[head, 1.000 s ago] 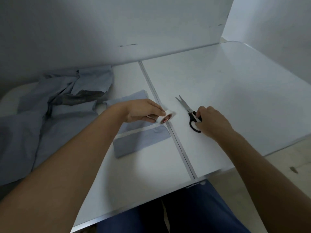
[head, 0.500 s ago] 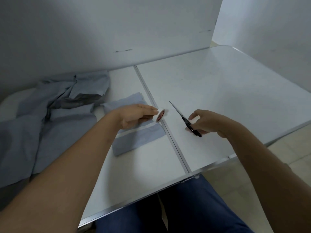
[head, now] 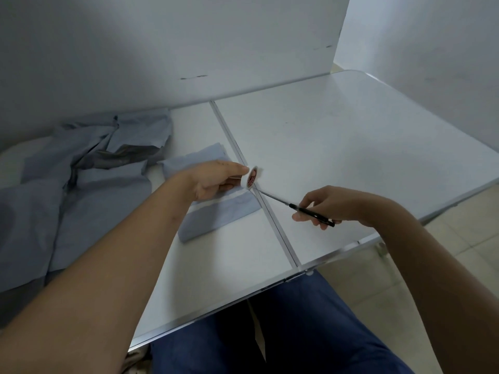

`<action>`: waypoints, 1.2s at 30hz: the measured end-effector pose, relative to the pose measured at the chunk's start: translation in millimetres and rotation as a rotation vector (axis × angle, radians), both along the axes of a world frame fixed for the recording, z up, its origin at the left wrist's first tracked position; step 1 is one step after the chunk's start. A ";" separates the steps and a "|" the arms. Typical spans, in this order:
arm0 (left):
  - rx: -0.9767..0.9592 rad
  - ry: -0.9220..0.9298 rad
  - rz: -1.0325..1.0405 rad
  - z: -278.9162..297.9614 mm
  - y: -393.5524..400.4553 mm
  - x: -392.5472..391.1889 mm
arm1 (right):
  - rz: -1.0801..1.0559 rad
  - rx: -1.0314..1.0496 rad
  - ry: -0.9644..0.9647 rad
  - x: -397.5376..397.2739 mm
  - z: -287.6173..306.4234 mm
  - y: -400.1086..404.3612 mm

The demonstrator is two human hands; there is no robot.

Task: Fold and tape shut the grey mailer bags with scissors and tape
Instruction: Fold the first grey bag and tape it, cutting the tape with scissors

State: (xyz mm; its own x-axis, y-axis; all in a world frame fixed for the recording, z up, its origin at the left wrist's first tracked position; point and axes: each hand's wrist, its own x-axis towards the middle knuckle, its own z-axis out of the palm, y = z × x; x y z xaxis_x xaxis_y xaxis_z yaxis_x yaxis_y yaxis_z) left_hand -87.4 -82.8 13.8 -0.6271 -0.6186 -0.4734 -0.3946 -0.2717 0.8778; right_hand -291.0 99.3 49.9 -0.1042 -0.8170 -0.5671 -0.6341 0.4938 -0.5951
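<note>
Mailer bag lies folded under left hand gripping tape roll; right hand grips scissors (loose bags piled left).

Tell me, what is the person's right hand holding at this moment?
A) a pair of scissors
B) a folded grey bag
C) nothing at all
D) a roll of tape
A: the right hand grips the black handles of the scissors, whose blades point toward the roll of tape that the left hand holds over the folded grey mailer bag.
</note>
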 end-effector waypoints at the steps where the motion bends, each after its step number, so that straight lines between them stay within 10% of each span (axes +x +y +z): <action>1: 0.001 0.004 0.011 -0.4 1.0 -1.4 | 0.005 -0.007 0.014 1.6 -0.8 -1.5; 15: -0.226 -0.077 0.075 -9.7 7.6 -8.2 | -0.015 -0.057 -0.029 -11.1 2.4 5.9; 22: -0.235 -0.009 0.129 -9.1 17.4 -6.8 | -0.428 -0.491 -0.222 3.4 -29.5 -25.5; 31: -0.265 -0.032 0.130 -9.3 19.1 -4.1 | -0.314 -0.661 -0.112 44.4 -61.3 -98.2; 36: -0.588 -0.151 0.163 -10.9 19.9 0.8 | -0.380 -0.693 -0.058 40.7 -71.4 -105.2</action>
